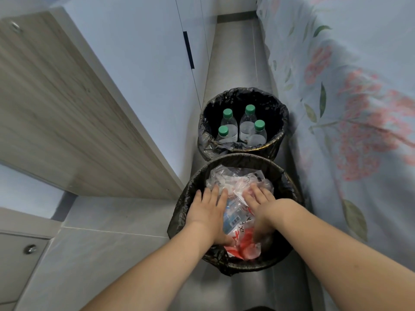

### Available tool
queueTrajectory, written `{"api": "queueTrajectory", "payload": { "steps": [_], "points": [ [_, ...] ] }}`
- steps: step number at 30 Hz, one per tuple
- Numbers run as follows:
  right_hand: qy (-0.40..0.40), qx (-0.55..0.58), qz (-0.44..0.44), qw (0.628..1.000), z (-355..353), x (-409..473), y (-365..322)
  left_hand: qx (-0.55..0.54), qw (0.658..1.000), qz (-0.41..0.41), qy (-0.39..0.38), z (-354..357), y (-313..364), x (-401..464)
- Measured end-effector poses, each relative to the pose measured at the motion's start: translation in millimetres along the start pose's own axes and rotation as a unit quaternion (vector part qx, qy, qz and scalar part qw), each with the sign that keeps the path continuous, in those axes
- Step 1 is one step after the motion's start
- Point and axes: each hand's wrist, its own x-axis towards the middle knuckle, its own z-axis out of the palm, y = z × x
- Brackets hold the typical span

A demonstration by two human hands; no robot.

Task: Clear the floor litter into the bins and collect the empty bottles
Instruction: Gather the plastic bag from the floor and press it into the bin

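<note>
Litter [238,198] under both flat hands [207,209].

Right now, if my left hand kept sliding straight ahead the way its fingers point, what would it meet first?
Probably more crumpled plastic litter in the near bin, then that bin's far rim; the left hand already lies on it.

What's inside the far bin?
The far bin holds four bottles with green caps, standing upright. Their lower parts and the bin's bottom are hidden by its rim.

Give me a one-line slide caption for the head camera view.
Both hands press plastic litter into the near bin; four bottles stand in the far bin.
</note>
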Motion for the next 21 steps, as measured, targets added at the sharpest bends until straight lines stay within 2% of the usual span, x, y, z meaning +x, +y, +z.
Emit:
{"api": "queueTrajectory", "payload": {
  "steps": [7,11,16,21],
  "points": [
    [0.085,-0.112,0.040,0.989,18.3,-6.2,-12.3,0.051,0.998,-0.013,-0.039,-5.8,6.1,-2.0],
    [0.106,-0.113,0.030,0.987,16.2,-11.4,-9.4,0.037,0.999,-0.007,-0.038,-13.6,-3.4,-5.0],
    [0.137,-0.054,-0.018,0.989,3.7,-31.4,-6.7,-0.020,0.999,0.016,0.023,-23.4,-19.4,-19.3],
    [0.203,0.004,-0.046,0.978,-12.5,-54.3,-0.7,-0.089,0.990,0.029,0.105,-30.9,-30.1,-32.6]
  ]
}}
